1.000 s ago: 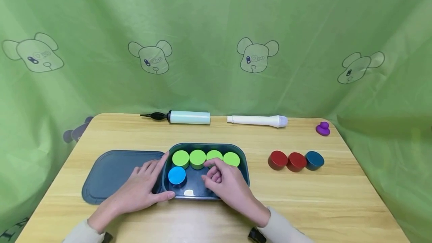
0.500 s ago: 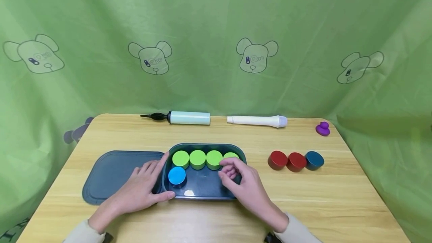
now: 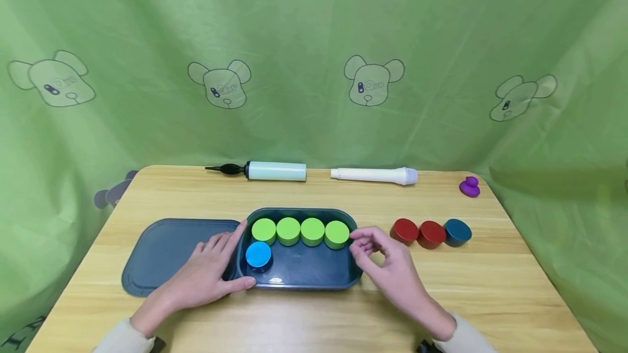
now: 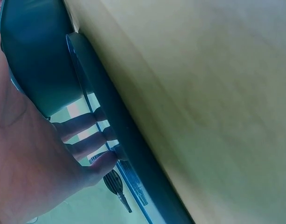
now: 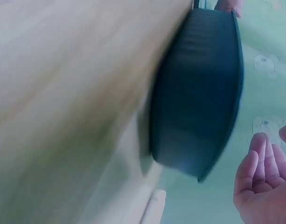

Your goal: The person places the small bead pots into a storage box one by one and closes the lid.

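Observation:
A dark blue rectangular box stands at the middle of the table, with a row of several green round blocks along its far side. One bright blue round block sits at the left in front of that row. My left hand rests against the box's left end, thumb at its near corner and index along its rim. In the left wrist view, other fingertips touch the flat lid beside the box. Just past the box's right end hovers my right hand, fingers loosely bent, nothing between them.
Right of the box stand two red round blocks and a dark blue one. Along the back edge lie a hand pump, a white toy microphone and a small purple object. A green curtain hangs behind.
My right hand has moved rightward from over the box's middle to beyond its right end, uncovering the right-hand green blocks. The left hand stays against the box.

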Available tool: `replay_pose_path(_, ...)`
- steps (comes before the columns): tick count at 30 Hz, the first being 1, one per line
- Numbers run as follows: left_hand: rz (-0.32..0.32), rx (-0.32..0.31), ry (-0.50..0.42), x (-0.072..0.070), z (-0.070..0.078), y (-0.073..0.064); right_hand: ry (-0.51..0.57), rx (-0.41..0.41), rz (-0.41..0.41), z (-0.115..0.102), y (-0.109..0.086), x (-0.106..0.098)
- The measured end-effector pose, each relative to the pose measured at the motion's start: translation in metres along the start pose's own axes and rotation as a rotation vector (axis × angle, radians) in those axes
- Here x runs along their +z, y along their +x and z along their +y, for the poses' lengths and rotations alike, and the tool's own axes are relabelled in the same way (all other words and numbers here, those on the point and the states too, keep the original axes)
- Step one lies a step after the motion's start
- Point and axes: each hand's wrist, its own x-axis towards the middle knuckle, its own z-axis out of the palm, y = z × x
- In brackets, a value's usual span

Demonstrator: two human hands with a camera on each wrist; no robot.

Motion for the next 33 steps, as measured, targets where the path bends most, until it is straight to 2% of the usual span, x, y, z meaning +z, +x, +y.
replay_pose_path(10, -0.003, -0.010, -0.003, 0.004, -0.001, 0.001, -0.010, 0.029, 0.081, 0.005, -0.003, -0.033)
replay_pose_path(19, -0.004, -0.006, 0.015, 0.003, -0.003, 0.000, -0.016, 0.091, 0.162, 0.016, -0.012, -0.056)
replay_pose_path(24, -0.010, -0.014, 0.005, 0.003, -0.002, 0.000, -0.054, 0.113, 0.214, 0.029, -0.015, -0.072)
replay_pose_path(33, -0.007, -0.018, 0.000, 0.003, 0.000, 0.001, -0.108, 0.266, 0.290, 0.067, -0.020, -0.106)
